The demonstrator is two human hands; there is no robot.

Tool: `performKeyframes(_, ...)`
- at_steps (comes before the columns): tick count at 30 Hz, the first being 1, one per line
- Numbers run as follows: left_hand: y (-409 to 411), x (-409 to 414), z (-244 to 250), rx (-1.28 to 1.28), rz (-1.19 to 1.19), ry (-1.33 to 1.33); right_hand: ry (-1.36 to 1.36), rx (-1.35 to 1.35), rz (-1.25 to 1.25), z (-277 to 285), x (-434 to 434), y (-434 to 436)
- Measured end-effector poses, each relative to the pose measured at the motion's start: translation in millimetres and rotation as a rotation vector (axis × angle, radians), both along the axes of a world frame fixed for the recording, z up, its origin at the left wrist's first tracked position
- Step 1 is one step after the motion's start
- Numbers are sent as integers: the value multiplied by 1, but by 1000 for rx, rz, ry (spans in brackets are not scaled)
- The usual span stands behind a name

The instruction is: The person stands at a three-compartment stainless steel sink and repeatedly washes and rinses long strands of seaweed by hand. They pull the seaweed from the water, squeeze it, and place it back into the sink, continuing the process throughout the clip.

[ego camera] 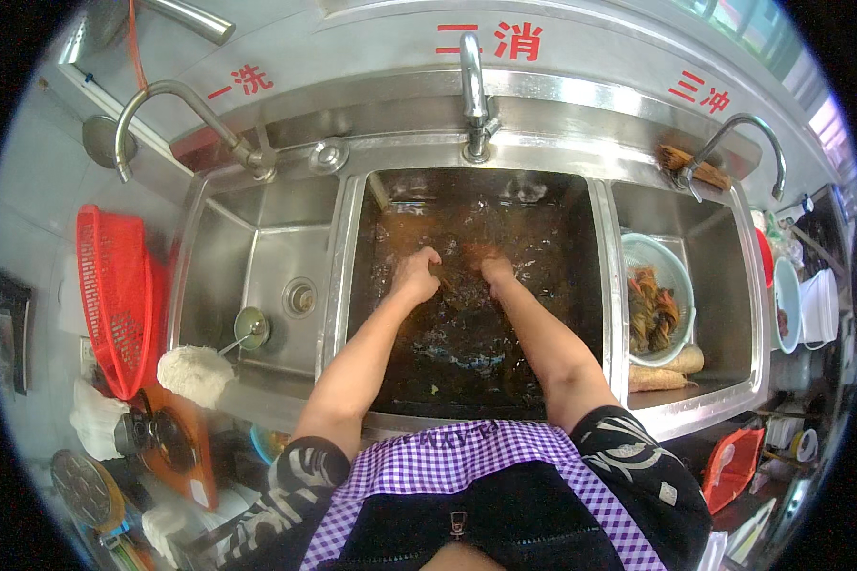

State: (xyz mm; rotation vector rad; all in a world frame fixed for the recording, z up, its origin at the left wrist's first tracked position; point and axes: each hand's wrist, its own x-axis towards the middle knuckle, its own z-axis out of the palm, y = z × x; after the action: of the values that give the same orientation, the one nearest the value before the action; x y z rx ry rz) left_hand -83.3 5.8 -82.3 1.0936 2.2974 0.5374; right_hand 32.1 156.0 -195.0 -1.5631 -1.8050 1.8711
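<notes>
Both my hands are in the middle basin of a three-basin stainless steel sink (596, 235), which holds dark brown water (471, 342). My left hand (418, 275) is at the water's surface with its fingers curled; the fingertips are partly hidden, and I cannot tell whether it holds anything. To its right, my right hand (494, 270) is partly under the water, its fingers blurred by it. Something reddish brown shows faintly beside its fingers. The middle faucet (475, 93) stands behind the basin, with no stream seen from it.
The right basin holds a light blue colander (688, 285) of brown-green twisted strands and pale root vegetables (660, 378). A ladle (251, 327) lies in the left basin near its drain (300, 297). Red plastic baskets (114, 300) stand at the left; a brush-like bundle (693, 168) lies behind the right basin.
</notes>
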Motion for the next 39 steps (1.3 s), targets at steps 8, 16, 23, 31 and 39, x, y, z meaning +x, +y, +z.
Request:
performKeyframes(8,3,20,185,775,-130,14,599,-832,-369,128,27,-17)
performKeyframes(16,22,41,187,1090,-417,-157,1100,-1199,-394,180,26,-70)
performKeyframes(23,-32,50,155,1010,-588,-246,1260,-880,-593,148,43,-32)
performKeyframes(31,-44,92,117,908,-41,-1819,1369,-872,-320,220,32,-58)
performKeyframes(39,-20,74,56,356,-157,-967,385,234,0,169,18,6)
